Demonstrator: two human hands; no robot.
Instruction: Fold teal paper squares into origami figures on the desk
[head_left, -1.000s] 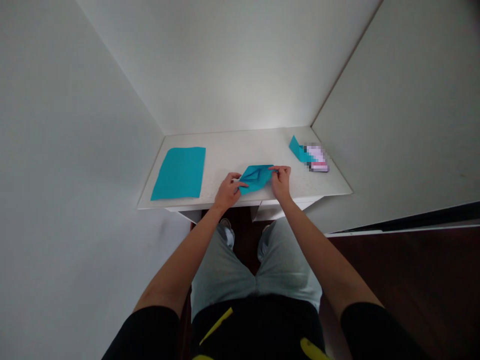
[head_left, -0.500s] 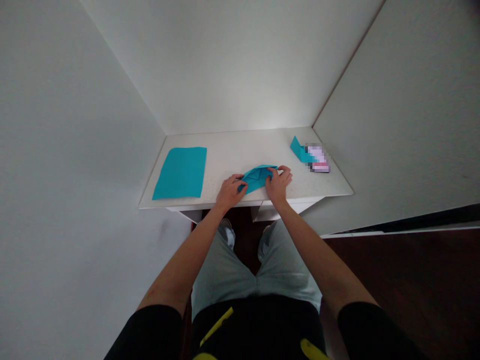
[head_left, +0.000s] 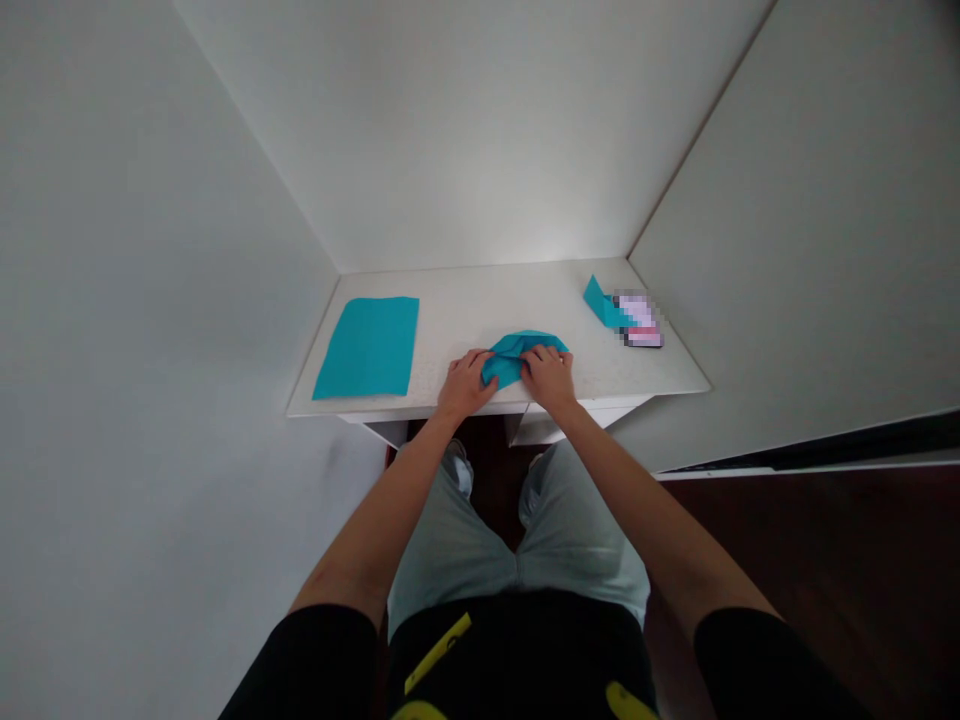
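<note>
1. A white surface [head_left: 465, 305] fits against a plain, pale back wall [head_left: 465, 130].
2. A pale left wall [head_left: 165, 330] and a grey right wall [head_left: 817, 230] flank it.
3. Beneath its front edge shows a white panel [head_left: 536, 427].
4. The floor [head_left: 840, 570] is dark reddish brown.
5. Dim light brightens softly low on the back wall.
</note>
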